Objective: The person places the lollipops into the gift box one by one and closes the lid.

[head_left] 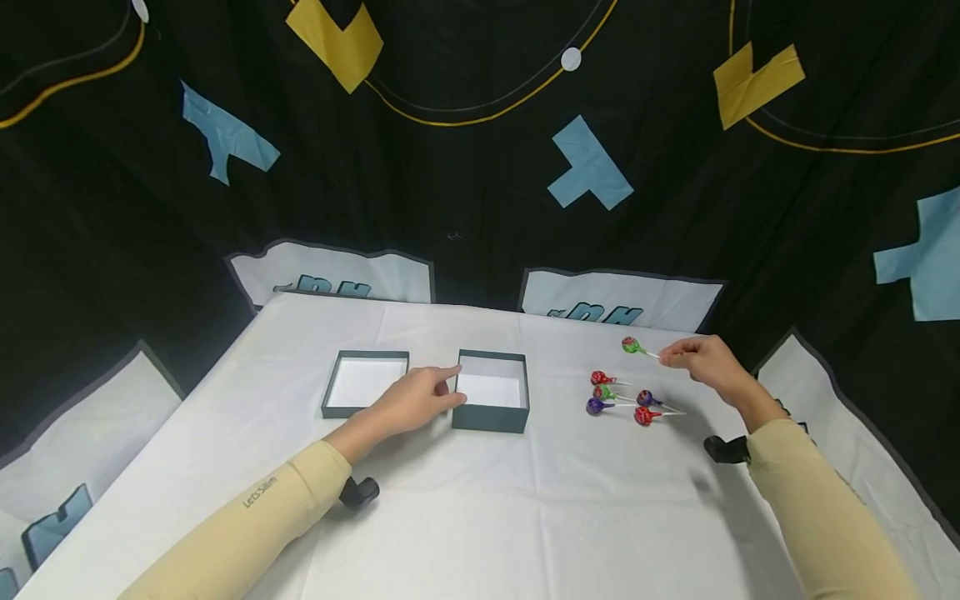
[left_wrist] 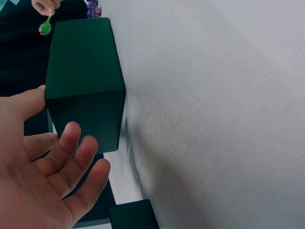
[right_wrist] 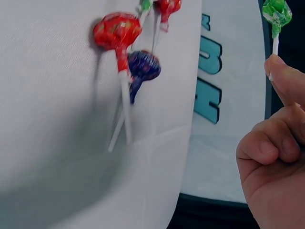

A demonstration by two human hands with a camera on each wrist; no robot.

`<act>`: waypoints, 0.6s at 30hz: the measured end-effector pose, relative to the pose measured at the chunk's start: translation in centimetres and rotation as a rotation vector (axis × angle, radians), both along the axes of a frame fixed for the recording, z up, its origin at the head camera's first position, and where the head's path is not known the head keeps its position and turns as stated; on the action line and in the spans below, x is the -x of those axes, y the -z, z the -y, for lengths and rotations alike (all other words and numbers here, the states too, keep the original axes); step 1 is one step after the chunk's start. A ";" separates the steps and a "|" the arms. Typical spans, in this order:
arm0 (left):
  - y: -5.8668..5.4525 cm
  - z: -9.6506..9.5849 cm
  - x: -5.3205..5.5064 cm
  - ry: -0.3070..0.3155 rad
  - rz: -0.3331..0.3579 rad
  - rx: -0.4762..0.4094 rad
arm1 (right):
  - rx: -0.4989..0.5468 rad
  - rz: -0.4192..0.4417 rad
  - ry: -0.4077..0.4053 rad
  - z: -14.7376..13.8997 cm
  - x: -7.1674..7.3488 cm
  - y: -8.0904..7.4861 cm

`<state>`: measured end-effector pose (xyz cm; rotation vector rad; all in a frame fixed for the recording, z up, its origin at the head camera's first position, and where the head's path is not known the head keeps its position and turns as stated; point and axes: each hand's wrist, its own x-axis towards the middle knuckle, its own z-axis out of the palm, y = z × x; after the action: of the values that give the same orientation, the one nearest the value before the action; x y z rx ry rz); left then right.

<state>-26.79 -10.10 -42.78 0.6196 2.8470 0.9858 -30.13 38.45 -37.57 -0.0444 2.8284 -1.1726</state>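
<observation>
My right hand [head_left: 703,360] pinches the white stick of a green-wrapped lollipop [head_left: 632,344], its candy pointing left, raised over the table's far right part. In the right wrist view the lollipop's green head [right_wrist: 277,11] shows above the thumb and fingertips. My left hand [head_left: 416,400] is at the left side of a deep dark-green box [head_left: 490,419], open at the top and white inside. Its fingers are loosely bent, with fingertips right at the box's wall, as the left wrist view also shows. Several lollipops [head_left: 643,415] in red, green and purple wrappers lie loose below the right hand.
A shallow dark-green lid [head_left: 343,412], white inside, lies left of the box, partly behind the left hand. Both sit on a white cloth-covered table [head_left: 450,525]. Behind the table hangs a black curtain [head_left: 465,208] with blue and yellow shapes.
</observation>
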 end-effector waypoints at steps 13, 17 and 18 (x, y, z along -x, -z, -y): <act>0.0 0.1 -0.1 -0.006 0.002 -0.012 | 0.012 -0.008 -0.029 3.6 -0.1 -1.8; 0.0 0.1 -0.1 -0.006 0.005 -0.015 | 0.018 -0.018 -0.050 4.8 -0.2 -2.2; 0.0 0.1 -0.1 -0.005 0.005 -0.015 | 0.021 -0.020 -0.053 5.1 -0.2 -2.2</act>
<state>-26.71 -10.19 -42.77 0.6100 2.8409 1.0088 -29.96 33.30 -35.34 -0.1320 2.8138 -1.1976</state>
